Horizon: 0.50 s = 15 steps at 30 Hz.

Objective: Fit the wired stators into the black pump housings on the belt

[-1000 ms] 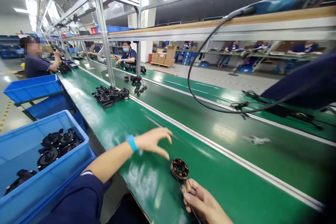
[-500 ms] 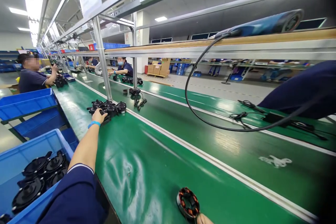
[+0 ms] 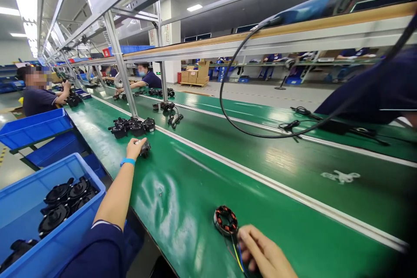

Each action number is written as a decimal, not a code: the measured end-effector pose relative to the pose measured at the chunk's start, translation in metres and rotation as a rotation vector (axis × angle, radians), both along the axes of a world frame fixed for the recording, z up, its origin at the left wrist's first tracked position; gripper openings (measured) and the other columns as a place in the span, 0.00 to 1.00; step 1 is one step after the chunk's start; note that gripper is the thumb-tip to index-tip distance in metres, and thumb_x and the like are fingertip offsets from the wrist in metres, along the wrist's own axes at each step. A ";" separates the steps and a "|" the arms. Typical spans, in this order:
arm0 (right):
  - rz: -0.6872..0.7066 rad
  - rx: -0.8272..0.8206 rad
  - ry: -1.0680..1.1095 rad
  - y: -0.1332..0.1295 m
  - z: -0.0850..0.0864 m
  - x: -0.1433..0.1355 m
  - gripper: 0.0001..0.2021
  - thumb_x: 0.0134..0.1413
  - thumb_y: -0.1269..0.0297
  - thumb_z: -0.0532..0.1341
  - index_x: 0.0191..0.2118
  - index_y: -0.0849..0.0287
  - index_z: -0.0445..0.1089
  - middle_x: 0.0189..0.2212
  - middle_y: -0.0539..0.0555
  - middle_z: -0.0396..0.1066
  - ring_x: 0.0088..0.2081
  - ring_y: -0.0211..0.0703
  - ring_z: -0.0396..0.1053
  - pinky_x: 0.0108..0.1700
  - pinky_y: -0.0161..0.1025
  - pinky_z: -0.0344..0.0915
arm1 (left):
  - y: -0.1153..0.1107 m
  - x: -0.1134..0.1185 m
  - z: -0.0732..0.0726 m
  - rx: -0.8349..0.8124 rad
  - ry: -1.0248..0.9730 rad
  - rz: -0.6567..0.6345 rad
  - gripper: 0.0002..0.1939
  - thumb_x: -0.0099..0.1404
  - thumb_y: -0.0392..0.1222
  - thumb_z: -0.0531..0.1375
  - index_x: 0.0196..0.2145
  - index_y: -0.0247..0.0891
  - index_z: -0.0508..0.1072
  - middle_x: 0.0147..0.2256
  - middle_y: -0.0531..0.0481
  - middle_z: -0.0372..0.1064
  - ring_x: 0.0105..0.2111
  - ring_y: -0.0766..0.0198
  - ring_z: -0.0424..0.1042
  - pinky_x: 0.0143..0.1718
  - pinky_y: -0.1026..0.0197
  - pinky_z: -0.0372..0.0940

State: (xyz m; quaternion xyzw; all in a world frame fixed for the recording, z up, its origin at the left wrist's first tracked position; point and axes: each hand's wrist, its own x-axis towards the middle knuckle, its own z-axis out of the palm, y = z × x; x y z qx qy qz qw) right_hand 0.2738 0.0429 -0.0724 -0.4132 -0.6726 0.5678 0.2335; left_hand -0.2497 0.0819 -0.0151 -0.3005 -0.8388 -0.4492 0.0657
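Note:
My left hand reaches far out over the green bench, its fingers closed round a black motor housing. Just beyond it several similar black housings stand in a cluster at the foot of a metal post. Low in the view, my right hand pinches the wires beside a ring-shaped motor stator with copper windings. Yellow, blue and red leads trail from the stator down by my fingers.
To my left, a blue bin holds several black round housings. A cable loops down from a blue tool on the shelf. A white bracket-like piece lies on the middle strip. Co-workers sit along the line.
My left hand has drawn a black housing away from the cluster, toward me. My right hand has come further into view with the stator. Across the bench, a co-worker's arm has stretched out.

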 end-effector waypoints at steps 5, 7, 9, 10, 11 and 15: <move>0.010 0.607 -0.165 0.016 0.004 0.000 0.18 0.62 0.52 0.62 0.56 0.48 0.74 0.62 0.60 0.66 0.61 0.55 0.68 0.59 0.52 0.69 | -0.030 0.054 -0.012 0.021 0.142 -0.152 0.25 0.57 0.58 0.69 0.43 0.38 0.72 0.45 0.45 0.70 0.48 0.52 0.69 0.52 0.50 0.64; 0.097 0.650 -0.160 0.012 0.007 -0.009 0.12 0.63 0.57 0.61 0.50 0.50 0.76 0.62 0.61 0.66 0.61 0.54 0.68 0.63 0.55 0.65 | -0.042 0.080 -0.019 0.020 0.191 -0.228 0.27 0.54 0.57 0.71 0.45 0.40 0.71 0.47 0.45 0.69 0.53 0.49 0.66 0.59 0.46 0.60; 0.111 0.674 -0.124 0.006 0.010 -0.017 0.08 0.64 0.60 0.62 0.44 0.54 0.76 0.62 0.63 0.66 0.63 0.54 0.67 0.63 0.55 0.65 | -0.051 0.102 -0.023 0.012 0.214 -0.311 0.27 0.53 0.55 0.71 0.45 0.41 0.71 0.47 0.44 0.68 0.55 0.47 0.65 0.61 0.43 0.57; 0.106 0.671 -0.109 0.003 0.011 -0.019 0.06 0.63 0.61 0.63 0.43 0.55 0.75 0.63 0.64 0.65 0.64 0.54 0.65 0.63 0.55 0.64 | -0.054 0.111 -0.023 0.007 0.215 -0.352 0.28 0.52 0.55 0.72 0.45 0.40 0.70 0.48 0.44 0.67 0.56 0.46 0.64 0.61 0.43 0.57; 0.093 0.660 -0.086 0.000 0.013 -0.019 0.05 0.62 0.63 0.64 0.41 0.56 0.74 0.61 0.65 0.66 0.64 0.53 0.65 0.62 0.55 0.65 | -0.056 0.121 -0.022 0.008 0.219 -0.396 0.29 0.50 0.55 0.73 0.45 0.40 0.70 0.48 0.43 0.66 0.56 0.46 0.63 0.61 0.44 0.57; 0.013 0.677 -0.034 -0.022 0.032 -0.011 0.06 0.60 0.64 0.67 0.39 0.57 0.71 0.58 0.64 0.69 0.60 0.51 0.70 0.59 0.51 0.68 | -0.061 0.165 -0.015 0.114 0.281 -0.593 0.36 0.47 0.57 0.75 0.48 0.39 0.67 0.49 0.43 0.66 0.53 0.47 0.65 0.56 0.46 0.63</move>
